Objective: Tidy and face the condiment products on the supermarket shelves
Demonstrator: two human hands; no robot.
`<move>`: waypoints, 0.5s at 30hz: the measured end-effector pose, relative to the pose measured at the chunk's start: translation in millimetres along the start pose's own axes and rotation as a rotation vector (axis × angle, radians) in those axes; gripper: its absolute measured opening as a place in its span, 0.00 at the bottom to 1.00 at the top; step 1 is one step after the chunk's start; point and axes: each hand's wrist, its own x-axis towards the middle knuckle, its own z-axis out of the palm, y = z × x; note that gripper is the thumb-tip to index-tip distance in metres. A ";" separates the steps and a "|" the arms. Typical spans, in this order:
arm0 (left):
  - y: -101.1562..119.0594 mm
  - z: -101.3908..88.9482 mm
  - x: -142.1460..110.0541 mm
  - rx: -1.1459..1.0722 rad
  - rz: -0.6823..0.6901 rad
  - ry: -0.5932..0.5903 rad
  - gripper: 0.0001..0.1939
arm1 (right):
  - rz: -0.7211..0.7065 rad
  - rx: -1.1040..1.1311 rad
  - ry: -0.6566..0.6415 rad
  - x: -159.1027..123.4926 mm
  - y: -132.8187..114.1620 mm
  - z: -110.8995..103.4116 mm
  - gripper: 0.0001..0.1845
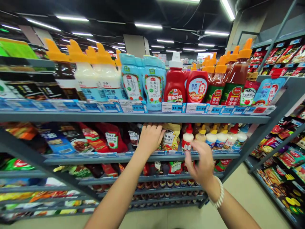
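My left hand [150, 138] reaches into the second shelf [133, 158] from the top, its fingers curled over a pouch there; what it grips is hidden behind the hand. Beside it stands a yellow Heinz pouch [172, 137]. My right hand [201, 163], with a white bead bracelet at the wrist, hovers in front of the same shelf near a small red-capped white bottle [187, 139]. Its fingers are smeared by motion. A row of small squeeze bottles [220, 137] runs off to the right.
The top shelf [133, 117] carries orange-capped bottles [95, 74], blue pouches [143, 81] and red ketchup bottles [176, 82], with price tags along its edge. Lower shelves hold jars and packets. Another rack [283, 152] stands on the right across a beige floor aisle.
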 end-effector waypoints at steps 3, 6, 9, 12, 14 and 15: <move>-10.4 -2.9 -8.5 -0.001 -0.039 0.067 0.18 | 0.060 -0.046 -0.006 26.5 5.1 37.0 0.19; -24.0 -5.3 -18.2 0.006 -0.098 0.103 0.20 | 0.210 -0.221 -0.197 52.5 10.9 64.7 0.17; -35.2 -4.5 -23.7 0.000 -0.083 0.096 0.18 | 0.337 -0.299 -0.354 70.2 18.3 71.8 0.12; -38.2 -0.6 -24.3 -0.019 -0.088 0.081 0.15 | 0.343 -0.274 -0.381 81.1 26.1 65.1 0.14; -36.3 2.9 -23.5 -0.033 -0.124 0.079 0.14 | 0.331 -0.271 -0.374 85.9 30.3 59.9 0.16; -34.9 4.6 -23.1 -0.041 -0.139 0.084 0.14 | 0.331 -0.275 -0.373 87.6 31.8 58.0 0.16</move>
